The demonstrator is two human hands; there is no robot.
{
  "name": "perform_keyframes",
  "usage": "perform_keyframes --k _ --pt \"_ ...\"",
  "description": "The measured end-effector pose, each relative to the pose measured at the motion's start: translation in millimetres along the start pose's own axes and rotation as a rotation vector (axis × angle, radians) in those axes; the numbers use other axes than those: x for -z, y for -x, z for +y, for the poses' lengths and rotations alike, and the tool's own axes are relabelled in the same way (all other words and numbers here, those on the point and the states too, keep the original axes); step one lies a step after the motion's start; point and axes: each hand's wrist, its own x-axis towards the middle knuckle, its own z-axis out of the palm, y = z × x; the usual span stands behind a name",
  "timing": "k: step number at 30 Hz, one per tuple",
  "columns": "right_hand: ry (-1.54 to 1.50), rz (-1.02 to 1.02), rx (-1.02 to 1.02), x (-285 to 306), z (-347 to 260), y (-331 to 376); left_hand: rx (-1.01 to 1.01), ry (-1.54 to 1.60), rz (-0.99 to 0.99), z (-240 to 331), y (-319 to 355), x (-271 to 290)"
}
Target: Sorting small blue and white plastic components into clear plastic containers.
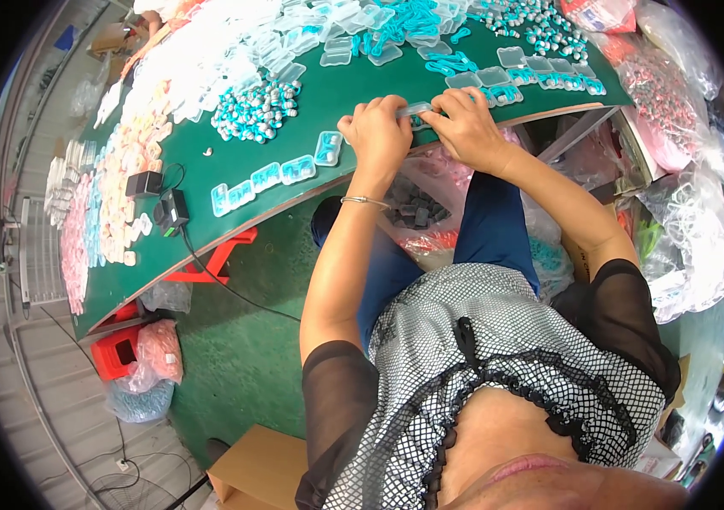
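At the table's near edge, both my hands grip a small clear plastic case between them. My left hand pinches its left end with thumb and fingers. On the other end are the closed fingers of my right hand. Turquoise shows beneath the case, partly hidden by my fingers. Left of my left hand, a slanting row of clear cases holds turquoise and white pieces. To the right of my right hand stand several cases with raised lids and turquoise contents.
A heap of small turquoise-and-white pieces lies on the green table. Farther back are piles of clear cases and turquoise strips. Black box-shaped devices trail a cable at left. Plastic bags crowd the right side.
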Motion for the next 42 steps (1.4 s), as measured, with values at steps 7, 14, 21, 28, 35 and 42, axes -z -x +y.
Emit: perform_keyframes --k 7,14,21,28,35,42 --pt "-0.018 0.035 -0.04 3 -3 0 -0.017 0.033 0.028 -2 4 -2" --pt "-0.076 0.031 -0.097 17 -3 -2 -0.137 0.015 0.032 -7 9 4" --pt "-0.167 -0.077 -0.063 -5 8 -13 -0.295 -0.019 -0.013 -15 4 9" --pt "-0.241 -0.108 -0.033 -16 15 -20 -0.396 -0.054 0.018 -21 0 9" --pt "-0.19 -0.076 0.037 -15 18 -24 -0.404 -0.036 0.022 -22 1 13" --pt "-0.293 -0.073 -0.006 2 16 -17 -0.457 -0.119 0.085 -27 8 27"
